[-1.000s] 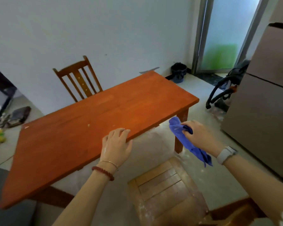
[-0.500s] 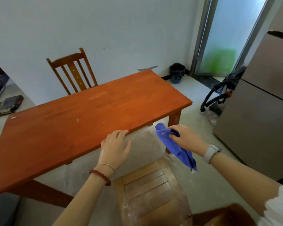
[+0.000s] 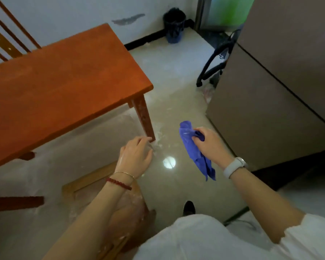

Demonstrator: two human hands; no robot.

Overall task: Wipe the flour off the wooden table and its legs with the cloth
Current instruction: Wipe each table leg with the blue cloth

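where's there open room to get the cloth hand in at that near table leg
Open floor lies between the near table leg and the fridge, so the right hand with the cloth can pass there. It is tighter on the leg's near side: the left hand and the wooden stool crowd it.
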